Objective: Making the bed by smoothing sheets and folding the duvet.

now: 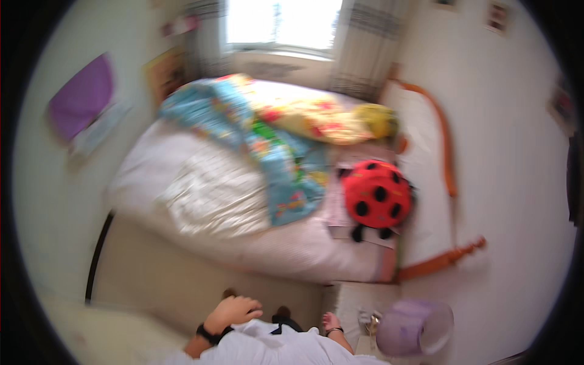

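Note:
My left hand [233, 312], with a dark band on its wrist, hangs in front of my white shirt [273, 344]. Its fingers are loosely bent and apart, with nothing visible in them. Lower right, my right hand [329, 320] wears a thin bracelet and is beside a white nightstand [353, 294]; its blurred fingers look curled. Before me stands a bed [292, 255] with a pale cover. A blue patterned quilt [296, 182] lies bunched across it, its yellow floral side [296, 112] turned up. Near the headboard rests a red ladybird cushion [378, 194] with black spots.
A purple-shaded lamp [401, 326] stands on the nightstand. The white headboard [422, 182] has orange wooden trim. Beyond the bed is a bright window [283, 23] between patterned curtains [369, 41]. Beige floor [182, 260] runs along the bed's near side. A purple object [84, 98] is at the left wall.

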Motion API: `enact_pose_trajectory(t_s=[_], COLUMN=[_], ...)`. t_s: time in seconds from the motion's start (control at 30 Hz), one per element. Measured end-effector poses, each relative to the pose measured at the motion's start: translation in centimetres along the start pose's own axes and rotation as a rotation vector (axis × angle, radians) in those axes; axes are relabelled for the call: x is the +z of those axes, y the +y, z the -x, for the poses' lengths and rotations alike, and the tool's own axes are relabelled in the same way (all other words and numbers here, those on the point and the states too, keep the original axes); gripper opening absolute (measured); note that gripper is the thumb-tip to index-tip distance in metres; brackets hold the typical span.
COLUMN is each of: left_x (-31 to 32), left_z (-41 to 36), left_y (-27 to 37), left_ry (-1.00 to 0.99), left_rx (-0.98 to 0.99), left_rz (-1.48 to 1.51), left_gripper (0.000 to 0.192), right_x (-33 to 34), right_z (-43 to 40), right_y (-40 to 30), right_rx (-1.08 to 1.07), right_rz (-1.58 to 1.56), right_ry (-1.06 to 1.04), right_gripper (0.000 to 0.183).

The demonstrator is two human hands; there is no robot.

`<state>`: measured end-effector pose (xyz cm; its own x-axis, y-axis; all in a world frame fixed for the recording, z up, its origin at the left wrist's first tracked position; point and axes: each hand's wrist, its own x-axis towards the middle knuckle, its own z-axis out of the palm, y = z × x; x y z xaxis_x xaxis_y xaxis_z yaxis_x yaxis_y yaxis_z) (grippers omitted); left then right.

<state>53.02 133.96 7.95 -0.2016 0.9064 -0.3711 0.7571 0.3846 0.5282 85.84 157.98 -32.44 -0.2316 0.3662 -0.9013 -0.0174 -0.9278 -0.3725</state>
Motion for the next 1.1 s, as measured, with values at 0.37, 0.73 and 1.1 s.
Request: enact_pose_trajectory(t_s=[0.37,0.73,1.1], left_x=[-9.6,-15.9,-17.2], left_z=[2.2,7.2,3.2], left_y=[-10.0,-28.3,-34.8], left_ry=[0.030,0.063,-0.002], left_rx=[0.329,0.053,0.196], left_rz=[0.049,-0.014,0.142], left_gripper=[0.038,0.040,0.041], right_x=[15.6,29.3,30.9], right_z=[6.4,8.4,0.1], right_y=[7.5,12.1,13.0], right_rx=[-0.114,-0.274,-0.131], right_rz=[0.552,0.550,0.553], right_ry=[0.074,-0.038,0.106], right_gripper=[0.016,0.022,0.014])
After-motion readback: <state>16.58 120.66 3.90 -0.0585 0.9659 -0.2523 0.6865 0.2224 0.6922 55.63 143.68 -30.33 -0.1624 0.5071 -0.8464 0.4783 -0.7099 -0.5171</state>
